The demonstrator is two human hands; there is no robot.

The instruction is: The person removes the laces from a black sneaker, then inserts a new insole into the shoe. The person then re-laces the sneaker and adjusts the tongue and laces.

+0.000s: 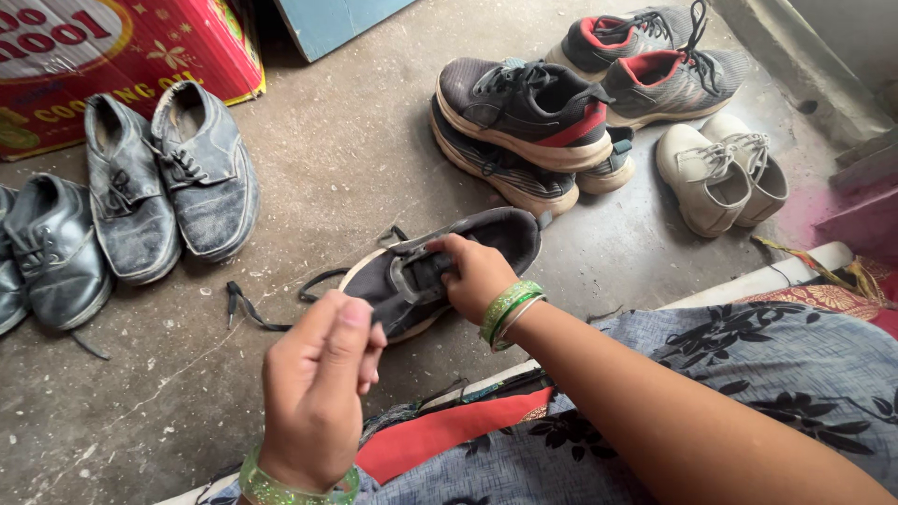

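While the right hand (479, 277) clamps the tongue of a dark grey fabric sneaker (440, 266) mid-floor, the left hand (318, 388) pinches its black lace (271, 313). Judged light, soft-sided, stiff-soled; best gripped at the collar or sole.

The held sneaker (440, 266) is dark grey with black laces. Bangles (510, 313) are green. Far sneakers (528, 108) show grey with red trim; one pair (716, 173) is beige. The box (103, 56) is red.
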